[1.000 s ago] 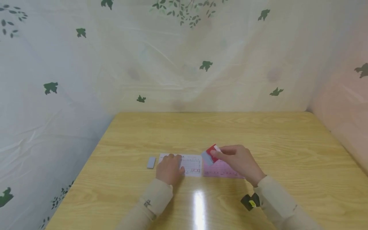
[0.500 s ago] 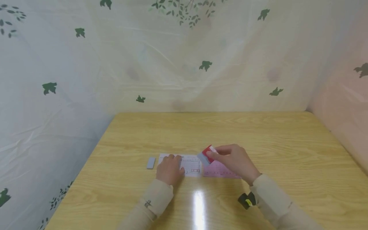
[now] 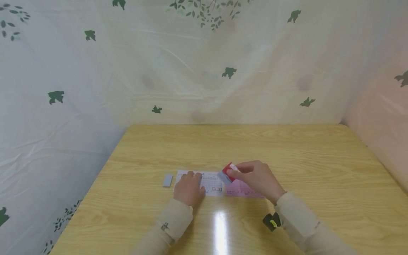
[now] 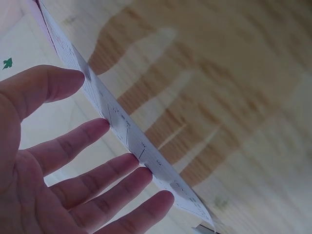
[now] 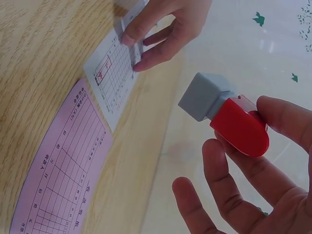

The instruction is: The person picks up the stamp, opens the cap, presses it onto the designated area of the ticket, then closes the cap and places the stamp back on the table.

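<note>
My right hand [image 3: 259, 180] pinches a stamp [image 5: 239, 126] with a red handle and a grey block end, between thumb and fingers. In the head view the stamp is tilted above the border of a white printed form [image 3: 211, 183] and a pink printed form [image 3: 243, 189]. The right wrist view shows it apart from both papers. Fingertips of my left hand [image 3: 188, 189] rest on the white form, fingers spread, as the left wrist view [image 4: 87, 180] shows. A red box mark [image 5: 104, 70] is on the white form near the pink one.
A small grey rectangular piece [image 3: 167, 180] lies on the wooden table [image 3: 127, 212], left of the white form. Pale curtains [image 3: 191, 88] with green bird and leaf prints stand behind and at both sides. A black strap piece [image 3: 271, 222] hangs by my right cuff.
My right hand has carried the stamp a short way left, from over the pink form toward the white form's right edge. My left hand has stayed in place.
</note>
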The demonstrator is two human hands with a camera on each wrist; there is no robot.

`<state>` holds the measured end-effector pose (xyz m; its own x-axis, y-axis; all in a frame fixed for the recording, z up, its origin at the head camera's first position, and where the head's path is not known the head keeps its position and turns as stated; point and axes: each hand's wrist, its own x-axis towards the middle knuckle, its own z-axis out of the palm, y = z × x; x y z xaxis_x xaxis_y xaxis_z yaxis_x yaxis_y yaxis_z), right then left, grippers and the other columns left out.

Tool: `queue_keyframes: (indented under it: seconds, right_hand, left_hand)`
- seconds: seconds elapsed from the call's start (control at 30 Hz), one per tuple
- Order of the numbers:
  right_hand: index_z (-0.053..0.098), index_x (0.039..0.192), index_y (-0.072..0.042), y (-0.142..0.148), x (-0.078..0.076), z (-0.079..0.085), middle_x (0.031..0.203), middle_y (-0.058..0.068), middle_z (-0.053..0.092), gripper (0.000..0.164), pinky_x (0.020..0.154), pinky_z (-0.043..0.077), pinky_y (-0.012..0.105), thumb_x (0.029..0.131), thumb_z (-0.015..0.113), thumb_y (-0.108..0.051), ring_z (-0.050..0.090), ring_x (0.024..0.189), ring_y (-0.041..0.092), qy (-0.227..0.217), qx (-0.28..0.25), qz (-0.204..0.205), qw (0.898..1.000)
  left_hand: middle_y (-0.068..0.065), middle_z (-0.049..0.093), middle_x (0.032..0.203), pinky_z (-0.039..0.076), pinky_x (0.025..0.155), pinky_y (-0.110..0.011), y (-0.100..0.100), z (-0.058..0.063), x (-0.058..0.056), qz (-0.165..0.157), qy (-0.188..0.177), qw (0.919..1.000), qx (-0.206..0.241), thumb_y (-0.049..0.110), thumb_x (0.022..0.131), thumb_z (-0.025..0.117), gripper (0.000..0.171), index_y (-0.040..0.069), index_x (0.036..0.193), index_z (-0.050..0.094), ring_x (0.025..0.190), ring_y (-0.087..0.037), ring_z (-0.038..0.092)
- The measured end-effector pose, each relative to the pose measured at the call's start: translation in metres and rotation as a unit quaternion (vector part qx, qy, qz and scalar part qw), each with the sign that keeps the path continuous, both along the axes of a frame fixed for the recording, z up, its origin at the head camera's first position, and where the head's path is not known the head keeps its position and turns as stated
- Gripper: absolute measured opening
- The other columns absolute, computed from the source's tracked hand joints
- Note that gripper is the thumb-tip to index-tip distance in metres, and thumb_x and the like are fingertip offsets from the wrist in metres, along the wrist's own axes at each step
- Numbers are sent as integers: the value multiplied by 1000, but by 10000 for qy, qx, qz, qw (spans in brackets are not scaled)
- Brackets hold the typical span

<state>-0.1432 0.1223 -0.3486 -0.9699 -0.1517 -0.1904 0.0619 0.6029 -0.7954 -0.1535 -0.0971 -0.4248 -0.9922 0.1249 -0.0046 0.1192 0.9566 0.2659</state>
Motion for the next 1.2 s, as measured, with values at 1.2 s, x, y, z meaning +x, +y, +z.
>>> queue_keyframes:
  seconds: [1.2]
  right_hand:
    - [73,124,-12,-14,-10,-17,125,11,69,48,95,50,59,89,76,-44,60,119,36,178,544,541,9969]
  left_hand:
    - [-22,62,130,57,89,-53,0,3,3,-3,-182,9998,23,23,90,76,45,5,130,65,116,-38,61]
